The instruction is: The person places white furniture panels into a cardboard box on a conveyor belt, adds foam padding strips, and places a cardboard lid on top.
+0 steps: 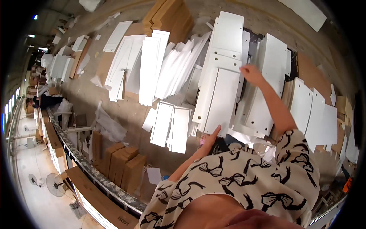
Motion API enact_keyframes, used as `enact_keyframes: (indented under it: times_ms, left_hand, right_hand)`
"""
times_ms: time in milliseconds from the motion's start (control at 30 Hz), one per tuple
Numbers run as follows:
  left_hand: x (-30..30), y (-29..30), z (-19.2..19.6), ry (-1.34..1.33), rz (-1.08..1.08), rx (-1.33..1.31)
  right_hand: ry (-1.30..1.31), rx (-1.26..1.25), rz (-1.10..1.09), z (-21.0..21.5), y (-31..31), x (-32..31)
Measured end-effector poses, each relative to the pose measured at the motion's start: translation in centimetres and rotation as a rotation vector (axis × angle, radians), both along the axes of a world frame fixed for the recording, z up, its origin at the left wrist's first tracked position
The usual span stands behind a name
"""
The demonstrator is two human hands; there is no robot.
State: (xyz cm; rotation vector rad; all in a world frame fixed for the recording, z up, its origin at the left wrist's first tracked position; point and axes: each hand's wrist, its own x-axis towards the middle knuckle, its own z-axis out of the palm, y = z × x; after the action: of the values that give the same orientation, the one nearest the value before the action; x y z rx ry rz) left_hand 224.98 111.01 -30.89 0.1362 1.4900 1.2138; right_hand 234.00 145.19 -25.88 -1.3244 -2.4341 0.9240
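A long white panel (223, 101) lies on top of a stack of white boards (207, 89) in front of me. At its near edge is my left hand (209, 141), thumb up against the edge and the other fingers largely hidden. My right hand (252, 75) is closed at the panel's far right corner, fingertips curled at the edge. Beyond it lies another white board (228, 34) with round holes along its near end. To the right of the stack, more white boards with holes (263, 87) are piled.
Thin white strips (179, 68) and narrow panels (152, 68) lie to the left. Brown cardboard stacks (167, 19) stand at the back, others (124, 164) at lower left. A roller conveyor edge (95, 183) runs along the left. Further white panels (309, 114) lie right.
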Motion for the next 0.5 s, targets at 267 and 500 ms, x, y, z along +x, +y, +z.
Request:
enact_keyframes:
  times_ms: [267,500]
  left_hand:
    - [-0.4,0.6,-2.6,-0.484,0.468,0.063]
    - [-0.3,1.5,1.2,-0.567,0.510,-0.107]
  right_hand:
    - [-0.330,0.559,-0.088,-6.3,22.8,-7.7]
    - [-0.512,0.456,0.043,-6.8,30.2,-14.9]
